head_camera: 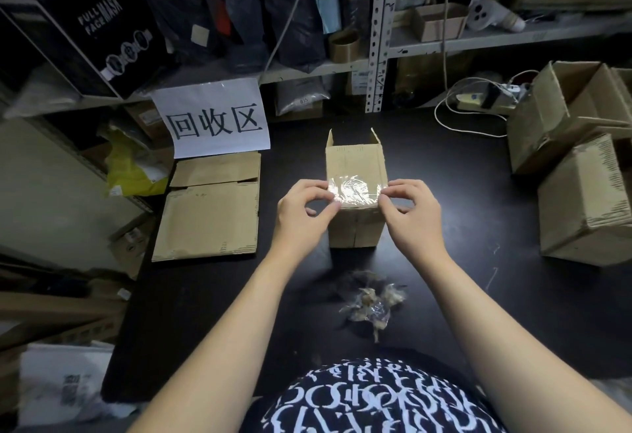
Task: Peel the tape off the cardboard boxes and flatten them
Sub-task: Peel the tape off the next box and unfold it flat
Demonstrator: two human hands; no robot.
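Observation:
A small brown cardboard box lies on its side in the middle of the black table, its open flaps pointing away from me. A strip of clear shiny tape runs across its near upper edge. My left hand pinches the left end of the tape between thumb and fingers. At the right end of the tape, my right hand pinches it the same way. Both hands hover just above the box's near end.
A stack of flattened cardboard lies at the left under a white paper sign. A heap of crumpled peeled tape sits near me. Two unflattened boxes stand at the right. Metal shelves with goods and cables fill the back.

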